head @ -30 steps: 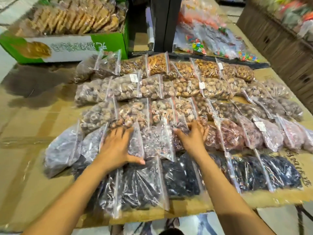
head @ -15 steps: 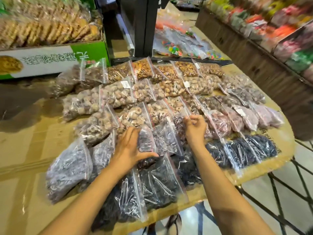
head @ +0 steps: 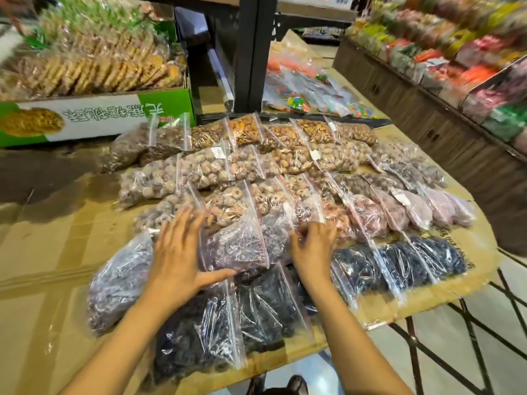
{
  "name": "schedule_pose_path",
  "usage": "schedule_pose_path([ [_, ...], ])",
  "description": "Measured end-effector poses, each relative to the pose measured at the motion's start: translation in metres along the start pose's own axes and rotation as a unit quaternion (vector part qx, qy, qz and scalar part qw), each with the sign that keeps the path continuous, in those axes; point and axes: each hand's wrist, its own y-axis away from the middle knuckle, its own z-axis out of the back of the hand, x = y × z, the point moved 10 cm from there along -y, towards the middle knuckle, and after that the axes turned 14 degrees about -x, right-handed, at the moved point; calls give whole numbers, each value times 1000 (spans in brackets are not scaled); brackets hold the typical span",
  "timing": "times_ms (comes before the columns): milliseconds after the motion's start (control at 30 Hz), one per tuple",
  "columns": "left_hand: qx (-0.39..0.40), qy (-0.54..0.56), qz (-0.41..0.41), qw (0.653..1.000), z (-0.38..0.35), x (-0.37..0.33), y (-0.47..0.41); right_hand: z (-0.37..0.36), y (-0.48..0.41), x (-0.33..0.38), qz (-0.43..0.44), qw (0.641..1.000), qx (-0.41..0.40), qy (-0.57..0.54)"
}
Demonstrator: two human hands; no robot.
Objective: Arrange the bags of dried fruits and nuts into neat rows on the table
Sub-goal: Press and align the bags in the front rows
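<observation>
Right at the near middle of the table (head: 42, 280), a purple-fruit bag (head: 236, 246) sits between both hands. Left hand (head: 176, 260) lies flat and spread on its left side, thumb along the near edge; right hand (head: 312, 246) has fingers curled, pinching the plastic at its right side. Dark-fruit bags (head: 265, 312) are nearer, nut bags (head: 205, 169) farther, green carton (head: 94, 121) far left.

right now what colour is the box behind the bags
Green and white box, clearest in the head view.

glossy clear plastic bags (head: 233, 246) on matt brown cardboard table (head: 42, 252).
</observation>
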Motion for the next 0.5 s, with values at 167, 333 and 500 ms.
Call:
schedule_pose_path([
  [167, 32, -23, 52, 998, 27, 59, 9, 1, -1, 14, -4, 996, -5, -86],
  [333, 50, 90, 117, 988, 33, 105, 45, 3, -21, 16, -15, 996, -40, -82],
  [500, 50, 103, 118, 986, 24, 140, 54, 24, -9, 33, 40, 987, -155, -32],
])
